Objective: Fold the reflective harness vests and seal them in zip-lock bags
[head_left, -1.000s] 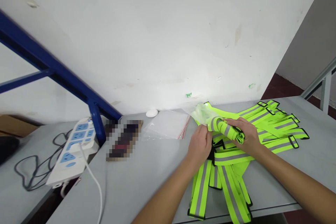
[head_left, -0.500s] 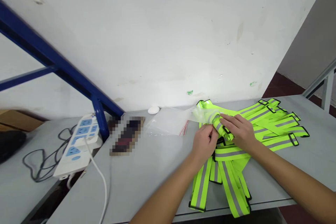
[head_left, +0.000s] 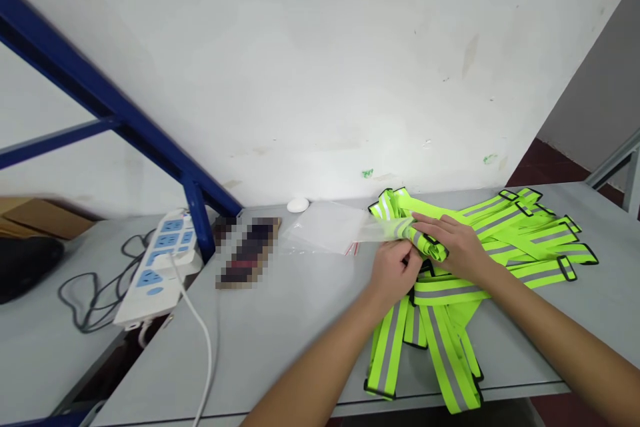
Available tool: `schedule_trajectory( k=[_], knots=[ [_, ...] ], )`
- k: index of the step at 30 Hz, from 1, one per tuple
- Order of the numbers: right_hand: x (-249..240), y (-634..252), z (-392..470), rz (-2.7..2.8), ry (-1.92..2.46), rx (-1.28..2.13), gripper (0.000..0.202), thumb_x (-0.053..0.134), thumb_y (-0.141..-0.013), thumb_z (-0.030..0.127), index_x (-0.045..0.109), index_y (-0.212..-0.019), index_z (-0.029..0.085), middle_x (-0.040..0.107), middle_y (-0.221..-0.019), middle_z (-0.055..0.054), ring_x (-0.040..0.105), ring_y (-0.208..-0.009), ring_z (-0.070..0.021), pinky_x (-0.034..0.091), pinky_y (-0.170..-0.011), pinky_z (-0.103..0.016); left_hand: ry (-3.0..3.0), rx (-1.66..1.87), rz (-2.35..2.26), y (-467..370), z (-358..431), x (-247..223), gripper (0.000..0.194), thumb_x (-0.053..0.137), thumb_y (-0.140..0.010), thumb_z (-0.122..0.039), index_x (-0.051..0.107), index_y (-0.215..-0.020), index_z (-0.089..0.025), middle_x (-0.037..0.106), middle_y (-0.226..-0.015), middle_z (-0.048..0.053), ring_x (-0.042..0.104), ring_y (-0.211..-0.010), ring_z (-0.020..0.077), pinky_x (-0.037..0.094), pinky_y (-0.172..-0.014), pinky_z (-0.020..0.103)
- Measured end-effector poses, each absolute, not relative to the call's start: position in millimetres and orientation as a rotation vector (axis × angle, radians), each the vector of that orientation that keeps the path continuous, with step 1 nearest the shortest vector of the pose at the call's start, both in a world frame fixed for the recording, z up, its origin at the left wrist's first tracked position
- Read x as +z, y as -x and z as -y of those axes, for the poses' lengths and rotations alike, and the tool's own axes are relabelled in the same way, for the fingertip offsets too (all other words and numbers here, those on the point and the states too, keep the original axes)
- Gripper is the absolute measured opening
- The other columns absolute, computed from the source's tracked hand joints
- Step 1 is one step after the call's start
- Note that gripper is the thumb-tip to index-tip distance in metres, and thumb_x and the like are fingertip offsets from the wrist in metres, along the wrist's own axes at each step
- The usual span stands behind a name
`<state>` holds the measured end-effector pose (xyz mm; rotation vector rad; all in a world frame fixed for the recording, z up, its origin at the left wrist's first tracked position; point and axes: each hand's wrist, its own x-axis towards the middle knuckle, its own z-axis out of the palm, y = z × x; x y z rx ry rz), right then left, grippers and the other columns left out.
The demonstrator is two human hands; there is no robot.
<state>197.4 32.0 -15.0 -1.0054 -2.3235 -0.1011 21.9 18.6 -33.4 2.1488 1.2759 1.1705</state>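
One roll point(head_left: 436, 251) of green reflective strap lay between the left hand point(head_left: 395, 268) and the right hand point(head_left: 455, 247), raised on top of the pile point(head_left: 453, 290) of loose straps.

Axis: the long axis of the roll ran obliquely, from far left to near right as seen by the wearer. The far-left end was covered by a clear bag point(head_left: 387, 230); the near-right end, with its wound layers, was exposed. The bag extended leftward from the roll, roughly in line with that axis, and reached the flat bags point(head_left: 325, 230). How deep the roll sat in the bag could not be told through the film.

Grip, left: fingers curled, thumb against index finger, at the near-left side of the roll. It appeared to pinch the near edge of the bag; the contact itself was hidden.

Grip, right: fingers extended over the far side and top of the roll, pressing on it from the right. The thumb was not visible. This was the hand nearer the exposed end; the left was nearer the covered portion.

Surroundings: the pile spread rightward on the table point(head_left: 295, 320) and toward its front edge, where several strap ends hung. The flat bags, with red strips at one edge, lay left of the roll. Beyond them, close to the wall point(head_left: 320, 80), lay a white oval point(head_left: 298, 205). A pixelated item point(head_left: 250, 253) lay farther left, near the blue frame point(head_left: 197, 213).
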Motion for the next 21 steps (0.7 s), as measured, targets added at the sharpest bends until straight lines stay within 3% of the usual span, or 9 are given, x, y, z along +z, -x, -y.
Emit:
schedule_trajectory(
  k=[7, 11, 15, 21],
  knots=[
    [-14.8, -199.5, -30.2, 2.367, 0.924, 0.007, 0.056, 0.059, -0.079, 0.021, 0.045, -0.133, 0.023, 0.056, -0.136, -0.008, 0.063, -0.11, -0.0227, 0.054, -0.084, -0.034, -2.293, 1.19, -1.364, -18.6, -20.4, -26.2, 0.03, 0.042, -0.083, -0.017, 0.033, -0.055, -0.022, 0.046, -0.051, -0.002, 0.046, -0.054, 0.0145, 0.033, -0.067, 0.033],
    [-20.0, -195.7, -28.6, 2.32, 0.941, -0.118, 0.059, 0.056, -0.076, 0.013, 0.045, -0.134, 0.022, 0.058, -0.133, -0.009, 0.062, -0.111, -0.0236, 0.055, -0.082, -0.034, -2.307, 1.174, -1.363, -19.4, -18.3, -23.3, 0.03, 0.043, -0.082, -0.017, 0.032, -0.055, -0.022, 0.046, -0.051, -0.002, 0.047, -0.055, 0.015, 0.034, -0.068, 0.033],
    [-18.4, -194.5, -25.7, 2.314, 0.989, -0.266, 0.072, 0.048, -0.064, 0.001, 0.046, -0.133, 0.021, 0.059, -0.132, -0.009, 0.064, -0.104, -0.0239, 0.055, -0.074, -0.032, -2.256, 1.165, -1.316, -18.7, -15.4, -21.7, 0.029, 0.041, -0.085, -0.019, 0.035, -0.057, -0.022, 0.046, -0.054, -0.002, 0.046, -0.057, 0.015, 0.033, -0.067, 0.033],
    [-13.3, -194.0, -21.2, 2.319, 0.967, -0.454, 0.07, 0.046, -0.058, -0.002, 0.052, -0.125, 0.018, 0.062, -0.128, -0.009, 0.066, -0.091, -0.0225, 0.051, -0.061, -0.031, -1.609, 1.23, -1.248, -21.2, -13.0, -17.5, 0.036, 0.037, -0.094, -0.042, 0.045, -0.066, -0.021, 0.048, -0.061, -0.002, 0.046, -0.059, 0.0138, 0.036, -0.058, 0.027]
  ],
)
